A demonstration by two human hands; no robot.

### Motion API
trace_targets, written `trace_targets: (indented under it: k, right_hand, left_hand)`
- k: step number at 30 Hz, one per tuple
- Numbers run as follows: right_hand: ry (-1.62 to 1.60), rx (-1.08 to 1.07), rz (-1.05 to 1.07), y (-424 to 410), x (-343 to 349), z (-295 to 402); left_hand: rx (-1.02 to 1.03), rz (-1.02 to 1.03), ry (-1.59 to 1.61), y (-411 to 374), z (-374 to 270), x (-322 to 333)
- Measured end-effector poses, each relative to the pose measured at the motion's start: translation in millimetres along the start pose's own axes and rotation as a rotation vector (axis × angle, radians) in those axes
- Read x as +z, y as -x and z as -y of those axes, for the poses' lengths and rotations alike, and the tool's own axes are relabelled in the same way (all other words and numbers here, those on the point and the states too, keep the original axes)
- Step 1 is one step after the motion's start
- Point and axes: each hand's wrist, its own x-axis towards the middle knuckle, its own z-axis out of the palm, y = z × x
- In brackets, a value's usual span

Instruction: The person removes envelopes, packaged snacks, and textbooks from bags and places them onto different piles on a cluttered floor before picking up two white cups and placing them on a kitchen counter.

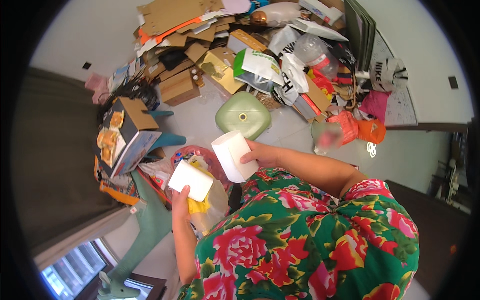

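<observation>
My left hand (181, 206) grips a white paper roll (192, 180), thumb across its near side. A second white roll (229, 155), a little larger and flattened, is in my right hand (260, 153), with the thumb on its side. The two rolls are apart, both held up in front of my body. Below the left one, a red plastic bag (215, 163) and a yellow and clear plastic bag (210, 204) are partly hidden. Beyond the right roll, a green cushioned stool (243, 112) stands on the tiled floor.
Flattened cardboard (176, 18), boxes (179, 88) and shopping bags (262, 65) pile up against the wall. To the left is a box with bread pictures (129, 140) and a teal plastic animal-headed piece (150, 221). Orange and red bags (369, 131) lie at right.
</observation>
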Motion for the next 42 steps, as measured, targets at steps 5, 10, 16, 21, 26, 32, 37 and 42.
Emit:
trace_targets:
  k: [5, 10, 16, 21, 26, 32, 37, 42]
  right_hand:
    - [-0.129, -0.156, -0.157, 38.2, -28.3, 1.5]
    - [-0.217, -0.332, -0.463, 84.9, -55.1, -28.4]
    - [0.077, -0.464, -1.011, 187.3, -70.9, -60.5]
    - [0.078, -0.519, -1.265, 251.6, -111.7, -64.2]
    - [0.054, -0.610, -1.463, 272.1, -188.8, -48.3]
    - [0.602, -0.430, -1.710, 257.1, -366.4, -18.5]
    - [0.808, -0.247, -1.660, 225.5, -487.1, 19.9]
    - [0.955, 0.001, -1.634, 201.7, -562.6, 28.4]
  left_hand:
    - [-0.051, 0.124, 0.048, -17.9, -20.6, 38.6]
    - [-0.093, 0.268, -0.042, -42.2, -27.5, 76.4]
    - [-0.134, 0.482, -0.190, -73.8, -30.4, 159.4]
    - [-0.150, 0.572, -0.251, -81.2, -25.3, 244.9]
    - [-0.113, 0.574, -0.416, -98.5, -19.0, 336.0]
    - [0.000, 0.420, -0.564, -152.8, 14.9, 443.5]
    - [0.033, 0.359, -0.760, -196.3, 53.6, 519.3]
    - [0.144, 0.356, -0.965, -228.9, 86.7, 565.6]
